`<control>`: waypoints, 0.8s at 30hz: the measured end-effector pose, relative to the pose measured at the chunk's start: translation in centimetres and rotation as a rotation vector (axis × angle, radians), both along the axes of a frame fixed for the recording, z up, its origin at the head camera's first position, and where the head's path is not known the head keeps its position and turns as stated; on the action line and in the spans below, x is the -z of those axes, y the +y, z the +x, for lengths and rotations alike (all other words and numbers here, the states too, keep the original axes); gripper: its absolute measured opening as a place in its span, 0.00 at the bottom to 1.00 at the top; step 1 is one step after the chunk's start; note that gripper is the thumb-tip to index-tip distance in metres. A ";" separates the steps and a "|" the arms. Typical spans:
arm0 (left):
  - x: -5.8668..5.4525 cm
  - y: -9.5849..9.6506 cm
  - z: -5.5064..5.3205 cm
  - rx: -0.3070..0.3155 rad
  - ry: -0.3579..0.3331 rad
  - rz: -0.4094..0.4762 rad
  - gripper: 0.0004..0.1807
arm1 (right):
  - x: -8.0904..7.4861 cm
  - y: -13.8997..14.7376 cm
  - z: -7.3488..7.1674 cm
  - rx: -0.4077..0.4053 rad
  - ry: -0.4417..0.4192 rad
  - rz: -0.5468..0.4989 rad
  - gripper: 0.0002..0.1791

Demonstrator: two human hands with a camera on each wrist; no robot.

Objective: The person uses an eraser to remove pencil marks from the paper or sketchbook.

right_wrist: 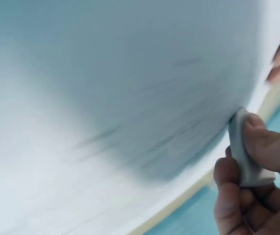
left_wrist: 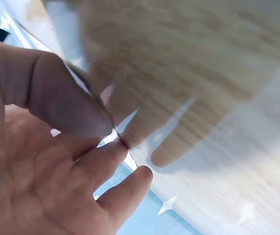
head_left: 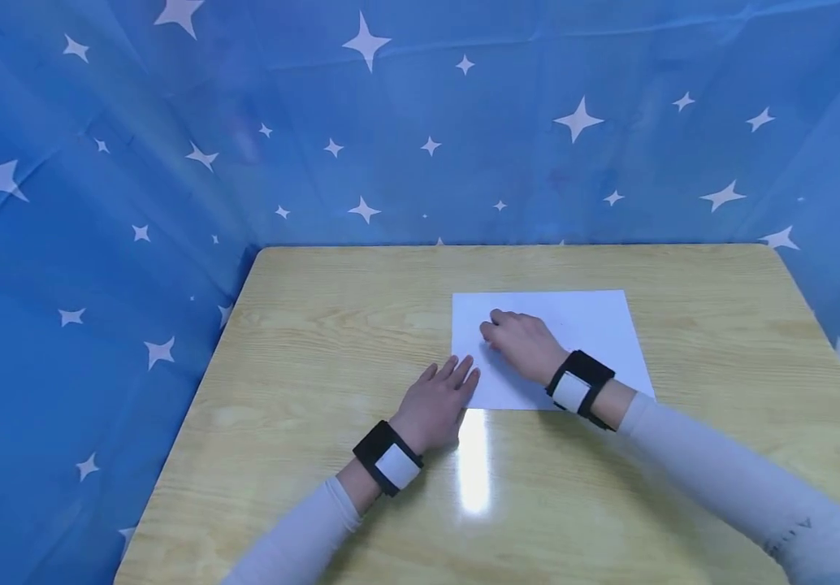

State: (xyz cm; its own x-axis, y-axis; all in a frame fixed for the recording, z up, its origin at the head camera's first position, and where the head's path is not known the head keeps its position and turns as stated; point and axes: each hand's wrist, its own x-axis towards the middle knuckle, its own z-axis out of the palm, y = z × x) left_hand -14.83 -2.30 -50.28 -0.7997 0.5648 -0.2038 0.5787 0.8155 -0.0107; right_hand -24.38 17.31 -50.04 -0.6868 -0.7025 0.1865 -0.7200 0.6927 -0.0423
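A white sheet of paper (head_left: 595,325) lies flat on the wooden table. My right hand (head_left: 526,345) is over the paper's middle-left part. In the right wrist view, its thumb and fingers pinch a pale grey-white eraser (right_wrist: 245,152), whose end meets the sheet. From the head view the eraser is hidden beneath the hand. Faint, blurred grey streaks (right_wrist: 100,138) mark the paper. My left hand (head_left: 435,402) rests at the sheet's lower left corner, fingers extended, fingertips touching the paper's edge. Nothing is gripped between its thumb and fingers in the left wrist view.
The light wooden table (head_left: 318,325) extends around the sheet on all sides. A blue cloth with white stars (head_left: 405,179) hangs behind it and along both sides. Light glares off the tabletop (head_left: 474,463) just below the paper. Each wrist wears a black strap.
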 end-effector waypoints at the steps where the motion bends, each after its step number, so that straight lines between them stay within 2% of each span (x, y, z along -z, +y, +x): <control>1: 0.0 -0.1 0.1 -0.003 0.006 -0.005 0.37 | 0.1 1.2 0.1 0.015 0.003 -0.011 0.04; 6: -0.2 -1.0 0.2 -0.003 0.025 -0.030 0.36 | 0.3 7.7 1.0 0.127 -0.025 -0.065 0.06; 9: -0.6 -1.3 -0.1 -0.001 -0.001 -0.032 0.34 | 0.6 9.1 1.1 0.119 -0.046 -0.052 0.07; 12: -1.2 -1.3 -1.3 -0.025 0.013 0.028 0.31 | 0.7 8.8 1.0 0.109 -0.062 -0.034 0.07; 16: -1.7 -0.6 -4.2 -0.060 0.095 0.079 0.27 | 0.9 8.6 0.8 0.148 -0.088 -0.017 0.07; 19: -1.2 -0.2 -5.9 -0.091 0.070 0.015 0.27 | 0.4 8.5 0.5 0.156 -0.134 0.010 0.06; 21: -0.8 0.2 -6.4 -0.104 0.025 -0.038 0.28 | -0.4 7.5 0.1 0.157 -0.159 0.027 0.06; 24: -0.3 0.9 -6.7 -0.095 0.030 -0.093 0.27 | -1.6 4.4 -1.3 0.136 -0.165 0.015 0.06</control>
